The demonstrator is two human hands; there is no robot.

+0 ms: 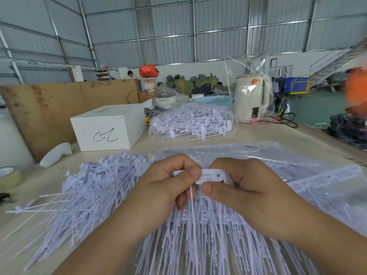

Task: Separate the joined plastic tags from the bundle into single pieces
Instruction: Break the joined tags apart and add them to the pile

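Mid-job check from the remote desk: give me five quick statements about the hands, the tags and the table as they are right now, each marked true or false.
1. Both hands, left and right, pinch the same strip of joined tags. True.
2. The loose pile of tags lies to the right of the hands. False: it lies to their left.
3. The white box has a black scribble on its front. True.
4. The bag of tags farther back sits on top of the white box. False: it rests on the table, beside the box.
5. The kettle stands wrapped in clear plastic. True.
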